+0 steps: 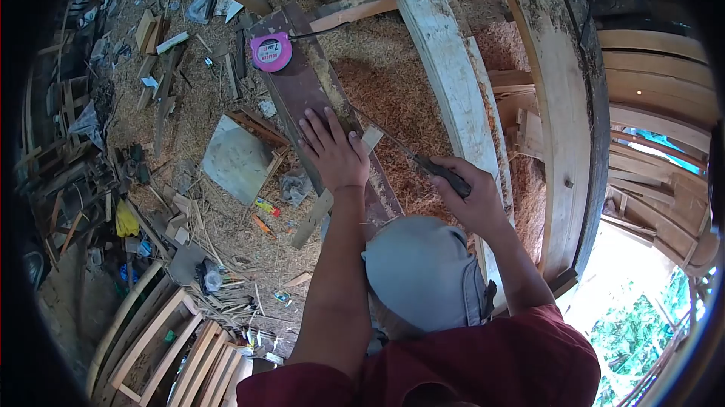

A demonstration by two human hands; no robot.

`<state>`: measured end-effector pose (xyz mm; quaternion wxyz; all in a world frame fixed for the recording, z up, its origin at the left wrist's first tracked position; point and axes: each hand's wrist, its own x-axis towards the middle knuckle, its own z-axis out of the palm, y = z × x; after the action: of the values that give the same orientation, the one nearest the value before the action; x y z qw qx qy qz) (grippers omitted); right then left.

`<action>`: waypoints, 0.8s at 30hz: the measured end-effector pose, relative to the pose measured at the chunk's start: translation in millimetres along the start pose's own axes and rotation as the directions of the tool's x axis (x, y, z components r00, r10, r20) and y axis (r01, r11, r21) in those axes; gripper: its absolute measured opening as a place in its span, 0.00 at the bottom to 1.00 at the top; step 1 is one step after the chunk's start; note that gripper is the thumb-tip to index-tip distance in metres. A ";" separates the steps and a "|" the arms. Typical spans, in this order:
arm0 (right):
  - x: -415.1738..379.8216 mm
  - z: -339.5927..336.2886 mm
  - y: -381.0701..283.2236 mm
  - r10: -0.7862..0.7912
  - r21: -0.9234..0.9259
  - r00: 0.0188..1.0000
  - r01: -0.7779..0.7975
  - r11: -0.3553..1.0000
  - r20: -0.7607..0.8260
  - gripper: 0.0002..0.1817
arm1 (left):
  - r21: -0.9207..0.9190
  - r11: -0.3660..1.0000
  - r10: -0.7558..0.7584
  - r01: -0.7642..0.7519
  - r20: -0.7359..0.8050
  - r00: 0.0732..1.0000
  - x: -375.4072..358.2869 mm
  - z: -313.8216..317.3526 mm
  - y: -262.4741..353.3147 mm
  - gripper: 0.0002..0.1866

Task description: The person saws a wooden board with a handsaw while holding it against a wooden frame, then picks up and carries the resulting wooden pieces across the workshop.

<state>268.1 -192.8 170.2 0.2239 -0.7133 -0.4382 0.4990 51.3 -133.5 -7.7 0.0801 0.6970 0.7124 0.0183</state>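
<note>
My left hand [336,150] lies flat with its fingers spread on a dark reddish-brown board [291,94]. Under its palm side a narrow light wood strip [311,218] crosses the board at an angle. My right hand [472,192] is wrapped round the dark handle of a thin-bladed tool [445,174]. The tool's long blade points up and left toward the board's right edge, near my left fingertips; its exact type is unclear. A pink tape measure [271,52] sits near the board's far end.
Long pale planks [445,67] stand to the right, beside a curved wooden beam [559,105]. Wood shavings and offcuts cover the ground. A whitish panel [236,159] lies left of the board. Slatted wooden frames [158,346] are at the lower left. My grey-clad knee [423,271] is close below.
</note>
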 end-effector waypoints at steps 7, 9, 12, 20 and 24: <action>2.1 -7.1 -3.6 0.017 0.014 0.999 -0.017 1.000 0.033 0.18 | -0.022 0.999 -0.027 0.028 0.026 0.999 0.1 0.0 0.9 0.38; 2.4 -8.8 -12.3 0.035 -0.021 0.999 -0.034 0.999 0.041 0.18 | -0.021 0.999 -0.030 0.030 0.027 0.999 0.5 -0.6 1.8 0.37; 1.7 -9.0 -26.5 0.041 -0.038 0.998 -0.040 0.998 0.047 0.17 | -0.030 0.999 -0.024 0.024 0.020 1.000 -0.1 -2.7 3.1 0.37; 22.2 -15.7 -33.5 0.061 -0.102 0.988 -0.047 0.994 0.145 0.19 | -0.011 1.000 -0.024 0.024 0.017 1.000 -1.4 -0.6 2.9 0.37; 11.4 -15.3 -34.6 0.141 -0.143 0.983 -0.123 0.982 0.117 0.20 | 0.023 0.999 -0.029 0.029 0.027 0.999 0.5 2.0 0.5 0.38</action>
<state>269.4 -163.5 196.7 0.1131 -0.7213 -0.4361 0.5261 52.0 -133.2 -9.6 0.0822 0.6876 0.7214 -0.0003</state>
